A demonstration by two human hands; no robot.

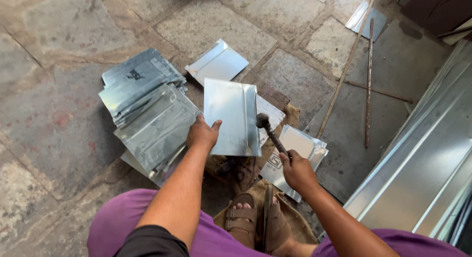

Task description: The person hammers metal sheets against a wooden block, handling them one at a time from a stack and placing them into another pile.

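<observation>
While the person sat low over a stone-slab floor (64, 45), the largest things in view were the long folded sheet-metal panels (427, 173) that lay along the right edge, running up and away from the right knee. Next in size came the stack of cut galvanised sheets (147, 109) at the left, piled unevenly and fanned out, its near corner just beside the left wrist. A single loose sheet (217, 62) lay apart beyond that stack, and a smaller pile of sheets (300, 146) rested at the right on a piece of burlap sacking (290, 114), partly under the right hand. Two thin rods (368, 85) lay on the floor farther right, crossing near their upper ends. In the middle, the left hand (201, 134) gripped a rectangular metal sheet (232, 117) at its lower left corner, thumb on the upper face and fingers curled beneath, holding it tilted up off the ground; a raised folded seam ran down its right side. The right hand (296, 169) was closed tightly around the handle of a hammer (269, 131), whose dark head sat just at the sheet's right edge, beside the seam. Below, sandalled feet (255, 220) rested on the sacking between purple-clad knees (123, 222).
</observation>
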